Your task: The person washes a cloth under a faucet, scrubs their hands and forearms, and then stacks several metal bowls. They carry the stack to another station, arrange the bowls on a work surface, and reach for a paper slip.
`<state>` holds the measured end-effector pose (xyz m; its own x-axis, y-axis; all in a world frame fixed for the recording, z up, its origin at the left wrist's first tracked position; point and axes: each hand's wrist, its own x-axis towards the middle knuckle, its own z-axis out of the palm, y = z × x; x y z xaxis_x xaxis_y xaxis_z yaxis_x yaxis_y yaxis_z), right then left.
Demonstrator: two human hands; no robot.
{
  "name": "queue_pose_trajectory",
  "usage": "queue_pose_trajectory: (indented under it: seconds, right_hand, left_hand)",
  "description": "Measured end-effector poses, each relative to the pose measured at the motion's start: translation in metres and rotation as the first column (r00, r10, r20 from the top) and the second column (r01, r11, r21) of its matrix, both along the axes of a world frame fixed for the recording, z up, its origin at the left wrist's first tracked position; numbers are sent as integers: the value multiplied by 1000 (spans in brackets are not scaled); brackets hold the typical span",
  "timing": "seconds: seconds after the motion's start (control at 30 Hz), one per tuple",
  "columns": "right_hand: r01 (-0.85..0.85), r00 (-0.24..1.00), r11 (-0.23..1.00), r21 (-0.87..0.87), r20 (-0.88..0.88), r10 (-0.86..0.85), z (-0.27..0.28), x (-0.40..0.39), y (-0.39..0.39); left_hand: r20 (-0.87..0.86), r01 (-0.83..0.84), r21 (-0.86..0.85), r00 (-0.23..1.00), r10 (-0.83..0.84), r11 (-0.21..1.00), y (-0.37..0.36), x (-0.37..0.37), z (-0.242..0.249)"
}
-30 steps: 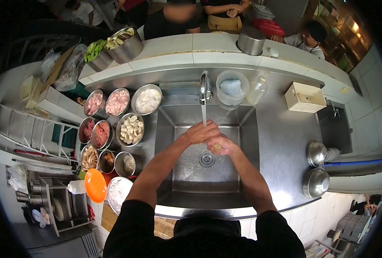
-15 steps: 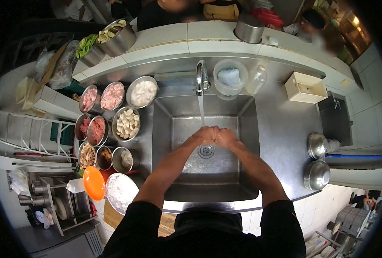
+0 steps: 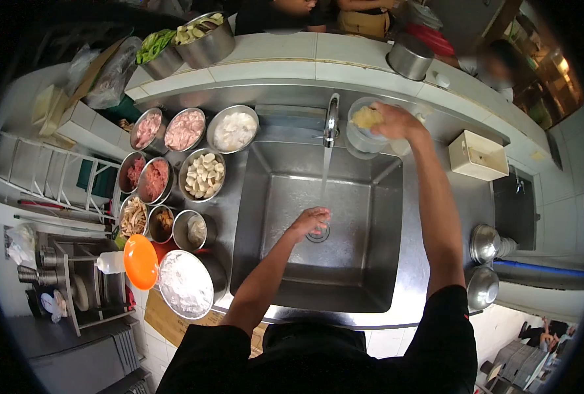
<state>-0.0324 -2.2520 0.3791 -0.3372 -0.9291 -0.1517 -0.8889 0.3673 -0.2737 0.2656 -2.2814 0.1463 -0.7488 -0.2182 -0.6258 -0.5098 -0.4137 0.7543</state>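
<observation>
My left hand [image 3: 312, 222] is over the stainless steel sink [image 3: 381, 262], just beside the running water and near the drain. Its fingers are loosely bent and apart, with nothing in them. At the back right my right hand [image 3: 399, 123] reaches over a clear plastic tub [image 3: 361, 146]. Its fingers are closed on a yellow sponge [image 3: 367, 117], which is at the tub's mouth. Water streams from the chrome faucet [image 3: 332, 121] into the sink, left of the tub. Partly hidden behind my right wrist is a clear bottle [image 3: 402, 146].
Left of the sink stand several metal pots, with sliced white pieces [image 3: 203, 176], minced meat [image 3: 154, 180] and white powder [image 3: 185, 285]. An orange lid [image 3: 140, 262] lies beside them. To the right are a cream bin [image 3: 479, 156] and metal bowls [image 3: 483, 287]. People are beyond the tiled ledge [image 3: 266, 56].
My hands were together under the stream and have come apart. The right one has reached up to the tub and taken hold of the sponge. The view has shifted slightly.
</observation>
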Motion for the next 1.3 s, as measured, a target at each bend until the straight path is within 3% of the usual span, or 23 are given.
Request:
queue_pose_trajectory:
  seconds: [0.03, 0.1, 0.2, 0.33, 0.4, 0.53, 0.63, 0.73, 0.8, 0.87, 0.93, 1.0, 1.03, 1.07, 1.1, 1.13, 1.2, 1.27, 1.3]
  right_hand:
    - [-8, 1000, 1000, 0, 1, 8, -5, -5, -15]
    - [92, 994, 883, 459, -99, -52, -21, -10, -42]
    - [85, 993, 883, 461, -107, -40, -84, -22, -59]
    - [120, 989, 892, 435, -128, -70, -106, -20, -68]
    - [87, 983, 954, 288, -178, -36, -118, -22, -68]
    - [-57, 973, 973, 225, -204, 104, -151, -49, -71]
    - [4, 980, 987, 161, -196, 28, -125, -39, -57]
    - [-45, 997, 988, 147, -60, 54, -68, -27, -37]
    - [39, 992, 991, -124, -112, -53, -42, -23, -27]
    - [89, 986, 973, -215, -120, -117, -21, -14, -8]
    - [181, 983, 870, -459, 112, -145, -12, -14, 9]
    - [404, 871, 751, -522, 469, -143, -10, 12, 38]
    - [559, 758, 633, -535, 639, -129, -23, 26, 50]
    - [704, 615, 505, -500, 784, -81, -41, 42, 60]
    - [813, 392, 431, -392, 915, 92, -53, 64, 69]
    - [893, 139, 381, -241, 951, 276, -67, 87, 77]
    - [881, -121, 456, -126, 871, 476, -118, 118, 88]
    - [826, -454, 543, 150, 749, 483, -137, 157, 96]
    - [779, -533, 592, 206, 717, 450, -153, 170, 100]
  left_hand:
    - [-6, 18, 18, 1000, -18, 1000, 5, 4, 0]
    - [-18, 31, 30, 999, -30, 999, 13, 13, 5]
    - [-20, -12, 23, 1000, 12, 1000, 18, 37, 10]
    - [25, -113, 27, 993, 112, 993, 22, 71, 10]
    - [5, -204, 72, 979, 204, 976, 24, 84, 9]
    - [-1, -251, 62, 968, 251, 966, 36, 82, 16]
    - [-40, -202, 55, 978, 205, 978, 37, 72, 20]
    - [-49, -149, 45, 987, 151, 988, 33, 57, 23]
    - [-81, -138, -30, 988, 135, 990, 20, 36, 32]
    - [-137, -157, -44, 979, 150, 987, 4, 10, 29]
    - [-138, -130, -153, 984, 109, 980, -10, -20, 39]
    - [-146, -121, -179, 985, 95, 976, -22, -46, 48]
    - [-139, -121, -200, 986, 94, 972, -26, -56, 50]
    - [-141, -122, -196, 985, 95, 973, -28, -64, 57]
    - [-194, -137, -160, 975, 104, 978, -29, -70, 67]
    - [-241, -148, -123, 964, 115, 981, -29, -74, 74]
    - [-278, -156, -43, 951, 139, 987, -27, -78, 82]
    - [-388, -143, 56, 909, 153, 988, -22, -81, 85]
    - [-365, -142, 65, 918, 156, 988, -24, -82, 80]
